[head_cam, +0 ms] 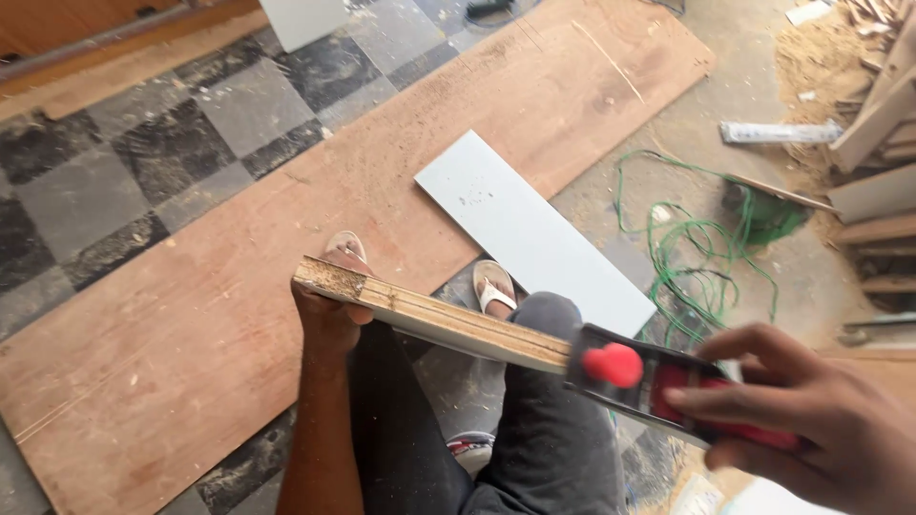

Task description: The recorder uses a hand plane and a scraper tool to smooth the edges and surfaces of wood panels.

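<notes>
Plywood sheet [191,324] lies broad and brown across the chequered floor [114,172], and it serves as your landmark. Over its near edge your left hand [329,315] grips the far end of a long board [429,319], fingers [358,313] wrapped together around it, with the thumb side hidden beneath. The board is held on edge, its layered raw edge turned up toward you, and it runs from that hand to the right and toward you, across your dark-trousered knees [544,420]. Below the board, two sandalled feet [491,284] stand where the plywood sheet meets the floor tiles.

Right of the plywood sheet's middle, a pale grey panel [525,229] lies flat and slantwise, one end on the sheet and the other out on the dusty concrete. Further right of the sheet, your right hand [811,420] clamps its fingers [754,348] on a black hand plane [658,381] with a red knob and red grip; the plane sits on the board's upper edge at its near end.

Beyond the panel, well clear of the plywood sheet, a green cord [697,248] tangles loosely on the concrete, and sawdust [821,57] with stacked timber offcuts [878,172] fills the right-hand corner.
</notes>
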